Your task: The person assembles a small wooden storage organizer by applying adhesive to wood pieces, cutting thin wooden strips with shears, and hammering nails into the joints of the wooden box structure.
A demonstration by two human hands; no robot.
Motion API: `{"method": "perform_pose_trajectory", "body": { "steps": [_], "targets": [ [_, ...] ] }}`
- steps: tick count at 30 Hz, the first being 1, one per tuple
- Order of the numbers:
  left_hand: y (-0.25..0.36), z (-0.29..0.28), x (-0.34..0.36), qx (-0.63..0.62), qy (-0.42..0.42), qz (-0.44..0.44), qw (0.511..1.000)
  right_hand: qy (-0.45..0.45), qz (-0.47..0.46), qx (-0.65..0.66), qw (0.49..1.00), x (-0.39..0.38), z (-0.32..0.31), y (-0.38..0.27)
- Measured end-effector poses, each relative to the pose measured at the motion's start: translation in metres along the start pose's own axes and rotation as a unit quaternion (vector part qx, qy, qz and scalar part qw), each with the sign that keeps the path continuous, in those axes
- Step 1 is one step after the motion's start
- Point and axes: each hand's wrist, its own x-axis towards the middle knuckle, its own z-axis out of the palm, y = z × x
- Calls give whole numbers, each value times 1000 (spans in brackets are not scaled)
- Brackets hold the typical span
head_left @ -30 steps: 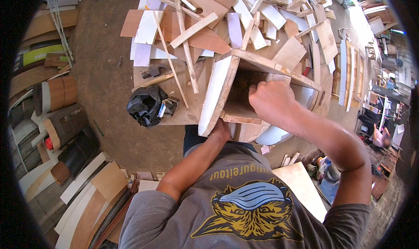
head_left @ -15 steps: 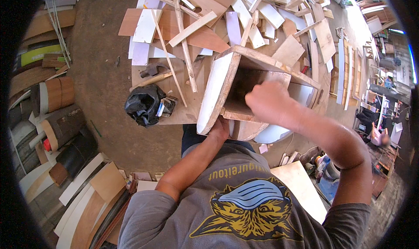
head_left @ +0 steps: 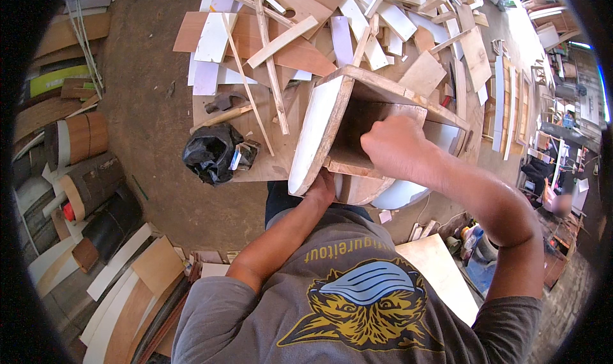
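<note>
A wooden box-like piece [head_left: 318,134] with white outer faces and raw wood edges leans over the near edge of the worktable, its open end toward me. From below, my left hand [head_left: 322,186] grips its lower edge, with the fingers partly hidden behind the wood. My right hand [head_left: 399,147] is closed in a fist at the opening, close to the edge of an inner wood panel [head_left: 408,113]. Whatever that fist may hold is hidden from view. Curved white parts [head_left: 399,195] of the piece show beneath my right wrist.
The worktable [head_left: 271,167] carries a black plastic bag [head_left: 207,153], thin sticks [head_left: 248,83] and a heap of board offcuts [head_left: 396,19]. Curved panels and boards [head_left: 137,294] are stacked on the left. A pale board [head_left: 440,278] lies to my right. Another person [head_left: 555,198] is at far right.
My right fist has shifted slightly right and down and looks sharper than before. The box-like piece has barely moved, and my left hand keeps its place under it.
</note>
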Motion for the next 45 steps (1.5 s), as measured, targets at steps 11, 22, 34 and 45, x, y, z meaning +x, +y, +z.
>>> {"method": "perform_pose_trajectory", "body": {
  "steps": [11,22,34,45],
  "targets": [
    [0,2,-4,17,29,-4,999,-16,-11,12,1000,1,-14,4],
    [8,-3,-2,85,9,-2,996,15,56,16,998,-21,-27,-1],
    [61,-10,-69,570,-378,-32,729,245,238,167,925,-155,-44,-41],
    [165,125,-166,621,-478,583,215,622,327,522,483,-340,78,-75]
  ]
}}
